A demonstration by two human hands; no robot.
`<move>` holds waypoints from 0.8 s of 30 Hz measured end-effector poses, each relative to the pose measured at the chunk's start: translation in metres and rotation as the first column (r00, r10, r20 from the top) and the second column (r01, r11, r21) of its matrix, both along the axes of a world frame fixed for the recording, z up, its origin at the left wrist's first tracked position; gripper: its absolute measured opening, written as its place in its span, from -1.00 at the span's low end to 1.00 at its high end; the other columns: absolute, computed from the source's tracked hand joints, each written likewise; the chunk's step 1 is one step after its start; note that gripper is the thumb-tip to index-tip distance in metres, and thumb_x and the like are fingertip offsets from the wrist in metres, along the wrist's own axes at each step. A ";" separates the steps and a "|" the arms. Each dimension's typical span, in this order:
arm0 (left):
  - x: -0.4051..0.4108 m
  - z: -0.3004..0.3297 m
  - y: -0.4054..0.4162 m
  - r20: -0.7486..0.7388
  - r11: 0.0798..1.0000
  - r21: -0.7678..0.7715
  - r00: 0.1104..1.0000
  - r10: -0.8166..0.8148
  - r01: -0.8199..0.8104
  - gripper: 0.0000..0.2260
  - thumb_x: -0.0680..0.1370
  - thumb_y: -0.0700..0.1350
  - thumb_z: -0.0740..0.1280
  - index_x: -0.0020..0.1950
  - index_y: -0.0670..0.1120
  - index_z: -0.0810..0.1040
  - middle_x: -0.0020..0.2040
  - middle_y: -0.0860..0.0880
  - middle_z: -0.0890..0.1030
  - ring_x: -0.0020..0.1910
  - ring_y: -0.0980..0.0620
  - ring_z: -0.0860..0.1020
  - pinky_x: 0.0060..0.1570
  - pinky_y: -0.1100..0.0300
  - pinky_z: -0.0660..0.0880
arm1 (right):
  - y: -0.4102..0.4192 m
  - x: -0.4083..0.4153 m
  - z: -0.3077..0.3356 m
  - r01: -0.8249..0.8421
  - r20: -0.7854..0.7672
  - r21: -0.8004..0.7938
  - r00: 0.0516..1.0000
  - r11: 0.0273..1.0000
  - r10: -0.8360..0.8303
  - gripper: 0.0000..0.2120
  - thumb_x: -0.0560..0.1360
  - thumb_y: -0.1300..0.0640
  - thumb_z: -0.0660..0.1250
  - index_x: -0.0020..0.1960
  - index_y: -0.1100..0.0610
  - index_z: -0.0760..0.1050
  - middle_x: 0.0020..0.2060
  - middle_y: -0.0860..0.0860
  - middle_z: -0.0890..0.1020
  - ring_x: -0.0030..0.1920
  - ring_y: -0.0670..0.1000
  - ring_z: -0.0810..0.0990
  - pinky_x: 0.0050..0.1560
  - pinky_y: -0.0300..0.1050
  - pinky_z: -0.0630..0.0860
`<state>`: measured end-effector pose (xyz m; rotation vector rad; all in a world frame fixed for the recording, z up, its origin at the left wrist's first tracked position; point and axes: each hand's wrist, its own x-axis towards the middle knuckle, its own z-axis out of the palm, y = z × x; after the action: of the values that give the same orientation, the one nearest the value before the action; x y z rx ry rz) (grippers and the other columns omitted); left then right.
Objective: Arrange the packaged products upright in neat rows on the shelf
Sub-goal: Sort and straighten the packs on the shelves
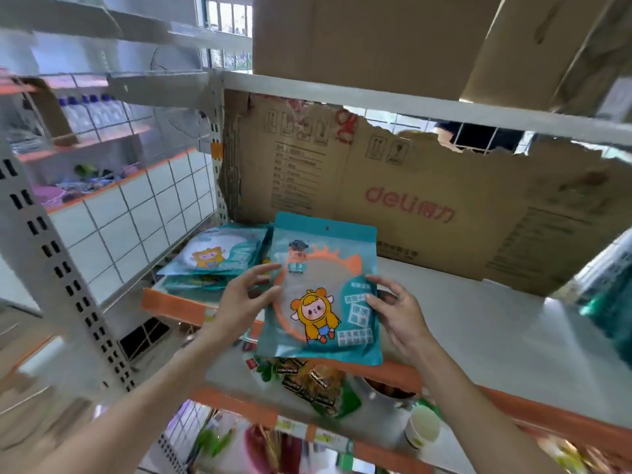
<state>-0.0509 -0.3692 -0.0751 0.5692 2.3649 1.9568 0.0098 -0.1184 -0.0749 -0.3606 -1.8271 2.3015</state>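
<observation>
We hold one packet point(323, 289) upright over the shelf point(478, 323) front, left hand point(244, 299) at its left edge, right hand point(393, 311) at its right | more packets point(215, 258) stacked flat behind-left | torn cardboard point(393, 193) behind | snack bags point(307, 381) below.

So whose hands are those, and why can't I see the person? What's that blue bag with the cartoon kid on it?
There is no machine here. The picture comes from a camera worn on a person's head, looking down, so you see only their arms. The left hand and the right hand hold a teal packet by its two sides, just above a white shelf with an orange front edge. More of the same packets lie flat in a pile on the left. Torn brown cardboard stands at the back of the shelf. Below, other snack packets sit on a lower shelf.
</observation>
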 end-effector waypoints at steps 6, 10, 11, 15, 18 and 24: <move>0.015 0.010 0.020 -0.043 0.993 -0.053 0.994 -0.105 0.103 -0.63 0.48 -0.28 0.35 0.15 0.15 0.49 0.09 -0.05 0.58 -0.01 0.04 0.62 -0.06 0.24 0.58 | 0.022 0.028 0.006 0.057 -0.026 0.109 0.998 0.992 -0.055 -0.69 0.46 0.44 0.29 0.00 0.06 0.56 0.03 0.16 0.62 0.01 0.09 0.61 0.00 0.01 0.60; 0.027 0.016 0.046 -0.024 0.982 -0.063 0.984 -0.178 0.176 -0.58 0.48 -0.35 0.32 0.17 0.13 0.48 0.15 -0.10 0.56 0.05 0.03 0.60 0.05 0.04 0.57 | 0.047 0.059 0.016 0.108 -0.052 0.142 0.993 0.984 -0.101 -0.71 0.47 0.41 0.30 0.01 0.04 0.55 0.00 0.08 0.63 -0.03 0.02 0.63 -0.08 -0.08 0.62; 0.031 0.017 0.057 -0.024 0.979 -0.069 0.981 -0.194 0.192 -0.56 0.49 -0.36 0.32 0.18 0.14 0.49 0.16 -0.10 0.56 0.06 0.02 0.60 0.06 0.01 0.56 | 0.055 0.070 0.018 0.123 -0.057 0.157 0.992 0.980 -0.116 -0.71 0.47 0.40 0.31 0.03 0.04 0.55 0.01 0.06 0.63 -0.03 0.01 0.63 -0.12 -0.12 0.62; 0.058 0.020 0.120 -0.027 0.976 -0.059 0.977 -0.210 0.208 -0.56 0.50 -0.41 0.28 0.20 0.08 0.50 0.13 -0.11 0.53 -0.04 -0.04 0.61 -0.04 0.12 0.59 | 0.099 0.123 0.025 0.207 -0.074 0.210 0.978 0.956 -0.195 -0.70 0.48 0.39 0.30 0.06 0.03 0.53 0.03 0.04 0.61 -0.09 -0.05 0.64 -0.20 -0.17 0.61; 0.095 0.022 0.174 -0.044 0.971 -0.074 0.972 -0.229 0.226 -0.57 0.50 -0.42 0.27 0.20 0.05 0.50 0.10 -0.06 0.54 -0.02 0.04 0.59 -0.09 0.25 0.58 | 0.140 0.172 0.030 0.270 -0.079 0.230 0.963 0.935 -0.259 -0.70 0.48 0.39 0.30 0.08 0.04 0.53 0.06 0.06 0.61 -0.07 -0.04 0.63 -0.22 -0.21 0.59; 0.179 0.026 0.273 -0.062 0.937 -0.113 0.939 -0.337 0.329 -0.60 0.53 -0.32 0.29 0.17 0.16 0.47 0.12 -0.03 0.56 -0.01 0.01 0.60 -0.03 0.03 0.59 | 0.215 0.280 0.036 0.405 -0.062 0.224 0.913 0.886 -0.402 -0.69 0.48 0.37 0.29 0.15 0.07 0.52 0.10 0.02 0.60 -0.03 -0.03 0.61 -0.30 -0.24 0.54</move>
<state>0.1277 -0.0965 -0.0492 0.9856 2.2125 1.6875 0.2896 0.0970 -0.0385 -0.6195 -1.7855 1.7864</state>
